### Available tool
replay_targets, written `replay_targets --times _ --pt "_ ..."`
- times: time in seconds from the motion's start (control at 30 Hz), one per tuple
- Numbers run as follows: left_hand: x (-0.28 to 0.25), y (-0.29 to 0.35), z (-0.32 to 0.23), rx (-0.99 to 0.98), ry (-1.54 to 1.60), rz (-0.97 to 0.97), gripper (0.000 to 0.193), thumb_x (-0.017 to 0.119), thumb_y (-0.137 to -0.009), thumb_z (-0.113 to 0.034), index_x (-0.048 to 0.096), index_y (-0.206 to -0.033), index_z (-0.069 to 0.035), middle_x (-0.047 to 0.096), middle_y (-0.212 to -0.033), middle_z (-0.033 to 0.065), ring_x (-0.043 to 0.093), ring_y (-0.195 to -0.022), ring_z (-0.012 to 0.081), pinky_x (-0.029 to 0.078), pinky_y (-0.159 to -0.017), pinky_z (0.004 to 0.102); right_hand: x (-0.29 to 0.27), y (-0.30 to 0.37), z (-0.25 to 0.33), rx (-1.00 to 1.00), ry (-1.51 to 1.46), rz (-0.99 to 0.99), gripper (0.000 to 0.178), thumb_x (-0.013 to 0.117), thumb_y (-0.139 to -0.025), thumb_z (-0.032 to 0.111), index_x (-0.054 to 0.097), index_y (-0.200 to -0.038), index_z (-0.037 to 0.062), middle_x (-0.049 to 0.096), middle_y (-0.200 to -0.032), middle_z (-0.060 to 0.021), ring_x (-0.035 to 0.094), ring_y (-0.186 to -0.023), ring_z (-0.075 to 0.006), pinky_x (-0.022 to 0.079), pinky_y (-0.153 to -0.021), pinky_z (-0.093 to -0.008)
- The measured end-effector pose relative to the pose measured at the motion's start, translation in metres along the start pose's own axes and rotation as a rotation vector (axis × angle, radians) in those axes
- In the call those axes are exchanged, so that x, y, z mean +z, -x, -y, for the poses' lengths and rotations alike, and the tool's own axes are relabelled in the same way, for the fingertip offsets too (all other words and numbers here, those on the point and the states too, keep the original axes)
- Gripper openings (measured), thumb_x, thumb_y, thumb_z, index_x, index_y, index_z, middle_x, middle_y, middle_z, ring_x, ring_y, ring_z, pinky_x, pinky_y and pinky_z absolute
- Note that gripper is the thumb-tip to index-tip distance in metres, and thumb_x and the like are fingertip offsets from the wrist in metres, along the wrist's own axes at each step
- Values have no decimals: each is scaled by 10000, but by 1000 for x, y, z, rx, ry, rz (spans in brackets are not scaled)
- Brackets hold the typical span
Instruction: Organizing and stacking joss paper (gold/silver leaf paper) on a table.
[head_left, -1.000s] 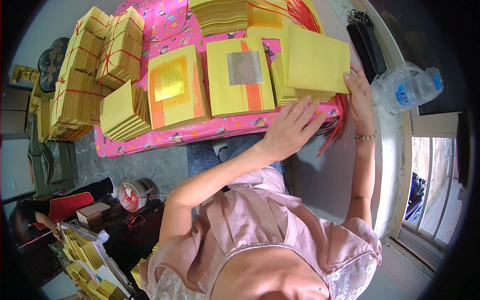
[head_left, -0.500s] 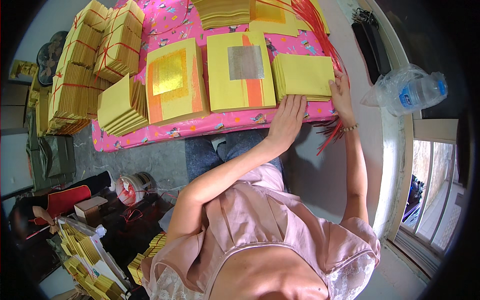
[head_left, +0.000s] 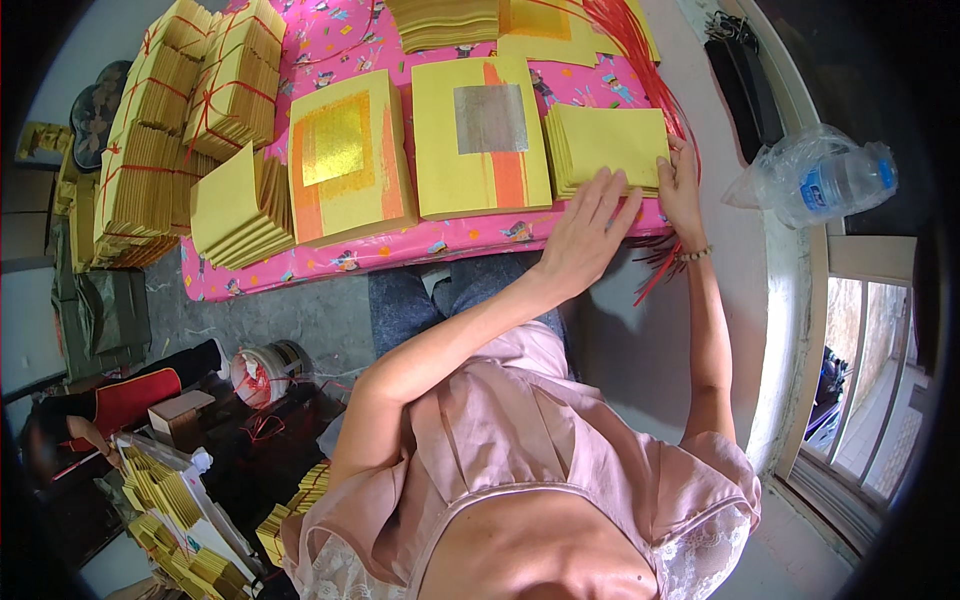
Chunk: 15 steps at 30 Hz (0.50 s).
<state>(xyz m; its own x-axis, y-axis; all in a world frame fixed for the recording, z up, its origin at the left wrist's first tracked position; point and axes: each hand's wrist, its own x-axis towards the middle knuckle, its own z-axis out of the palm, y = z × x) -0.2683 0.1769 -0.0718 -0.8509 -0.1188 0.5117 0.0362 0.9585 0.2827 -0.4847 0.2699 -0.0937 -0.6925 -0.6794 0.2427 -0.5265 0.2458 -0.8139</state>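
A stack of folded yellow joss paper lies at the right end of the pink table. My left hand rests its slightly spread fingers on the stack's near edge. At the stack's right edge is my right hand, thumb in front and fingers curled around the side; a beaded bracelet circles that wrist. Left of the folded stack lies a flat pile of joss paper with a silver square. Beside it sits another pile with a gold square. Further left stands a second folded stack.
Tall bundles tied with red string rise at the table's left. Loose red strings trail down the right side. A plastic-wrapped bottle lies on the right ledge. At lower left, another person's arm reaches near more yellow stacks.
My left hand's fingers have spread and slid slightly right and up over the folded stack's near edge. The right hand stays at the stack's right side.
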Motion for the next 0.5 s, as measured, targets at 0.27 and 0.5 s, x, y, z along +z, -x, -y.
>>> replay_targets --times 0.27,0.5 --pt "16 -4 3 -160 -299 170 843 738 -800 -313 355 -1474 18 389 -1456 250 360 -1363 434 302 -1145 493 -1 4 22 -43 130 -17 372 500 -983 67 423 -1337 -19 589 -1212 -239 618 -1104 -343 481 -935 -422" --pt "17 -5 4 -132 -409 197 759 684 -831 -293 384 -1462 6 414 -1433 242 383 -1347 429 318 -1134 488 3 5 43 -340 580 -39 574 569 -991 278 403 -1462 -5 442 -1471 -236 396 -1378 -395 317 -1131 -462"
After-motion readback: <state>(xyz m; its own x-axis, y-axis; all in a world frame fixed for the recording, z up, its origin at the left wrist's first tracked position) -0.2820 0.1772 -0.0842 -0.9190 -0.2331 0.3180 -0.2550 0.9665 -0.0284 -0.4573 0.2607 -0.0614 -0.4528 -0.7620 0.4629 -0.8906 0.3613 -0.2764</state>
